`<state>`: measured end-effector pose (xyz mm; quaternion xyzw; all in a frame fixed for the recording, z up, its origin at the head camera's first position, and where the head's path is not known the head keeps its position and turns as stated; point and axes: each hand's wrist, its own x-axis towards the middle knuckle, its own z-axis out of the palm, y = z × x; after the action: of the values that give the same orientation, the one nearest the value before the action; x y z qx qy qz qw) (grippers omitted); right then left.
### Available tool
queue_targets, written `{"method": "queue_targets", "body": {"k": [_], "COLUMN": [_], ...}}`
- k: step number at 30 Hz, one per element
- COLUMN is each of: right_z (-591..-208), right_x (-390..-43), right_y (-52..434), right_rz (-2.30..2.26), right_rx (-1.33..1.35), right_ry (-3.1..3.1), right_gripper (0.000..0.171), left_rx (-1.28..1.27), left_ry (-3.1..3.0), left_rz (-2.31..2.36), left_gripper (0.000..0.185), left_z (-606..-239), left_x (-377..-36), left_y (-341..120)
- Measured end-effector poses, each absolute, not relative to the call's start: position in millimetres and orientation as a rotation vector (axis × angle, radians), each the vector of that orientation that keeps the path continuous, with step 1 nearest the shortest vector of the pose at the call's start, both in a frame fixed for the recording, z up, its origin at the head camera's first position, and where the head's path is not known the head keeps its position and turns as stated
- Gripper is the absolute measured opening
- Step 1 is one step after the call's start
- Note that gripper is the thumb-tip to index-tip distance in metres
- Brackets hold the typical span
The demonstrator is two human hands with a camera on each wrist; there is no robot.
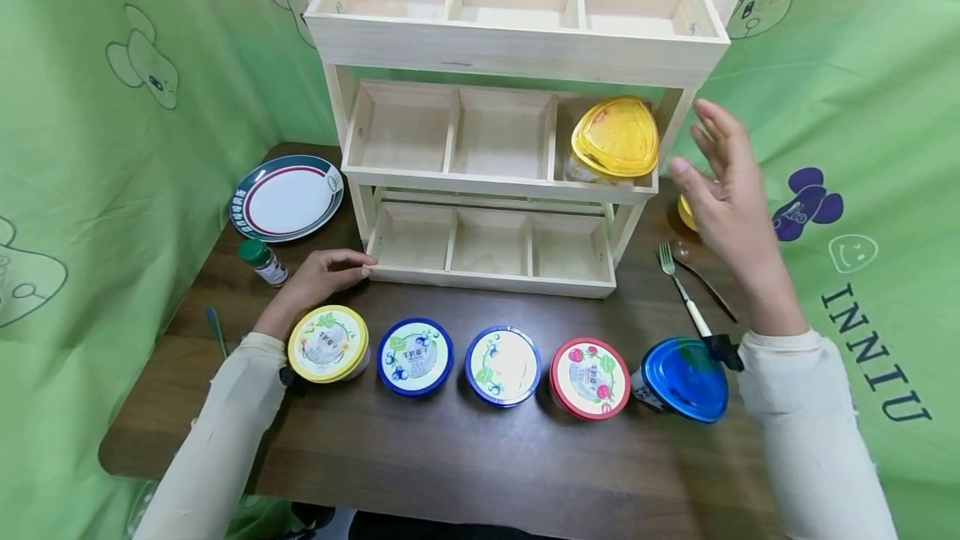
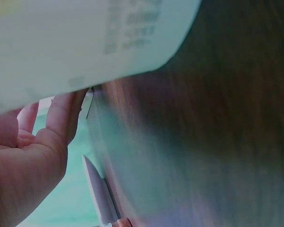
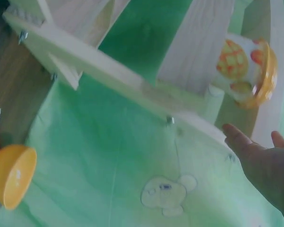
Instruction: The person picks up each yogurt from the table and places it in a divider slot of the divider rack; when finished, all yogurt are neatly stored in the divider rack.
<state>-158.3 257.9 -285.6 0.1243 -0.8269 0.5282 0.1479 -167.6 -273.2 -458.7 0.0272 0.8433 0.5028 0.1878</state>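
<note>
Yellow-lidded tub point(image 1: 614, 140): tilted in the right compartment of the wooden rack's point(image 1: 517, 48) middle shelf. Right hand point(image 1: 723, 190) hovers beside it, fingers spread, holding nothing; left hand point(image 1: 322, 273) rests relaxed at the rack's base. Risk, as judged: the leaning tub could slide out forward.

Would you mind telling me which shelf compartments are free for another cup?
On the wooden rack, all three top and all three bottom compartments are bare, as are the middle tier's left and centre ones. Only its right compartment is taken, by the yellow-lidded cup. The table strip in front is crowded with a row of five cups.
</note>
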Motion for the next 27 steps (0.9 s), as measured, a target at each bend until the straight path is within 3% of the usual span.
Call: {"method": "queue_targets", "body": {"k": [12, 19, 27], "right_z": [-296, -324, -370], "right_x": [-117, -84, -35], "right_y": [322, 356, 383], "right_rz": [1.418, 1.306, 1.320], "right_rx": [0.140, -0.024, -0.034], "right_ry": [-2.345, -2.458, -2.516], "right_gripper": [0.055, 0.057, 0.058], "left_rx": [-0.003, 0.020, 0.050], "left_ry": [2.316, 2.322, 2.329], "left_rz": [1.429, 1.423, 1.426], "left_gripper": [0.039, 0.039, 0.038], "left_z": [-451, -450, -451], "left_x": [-167, -164, -163], "left_y": [-269, -269, -270]}}
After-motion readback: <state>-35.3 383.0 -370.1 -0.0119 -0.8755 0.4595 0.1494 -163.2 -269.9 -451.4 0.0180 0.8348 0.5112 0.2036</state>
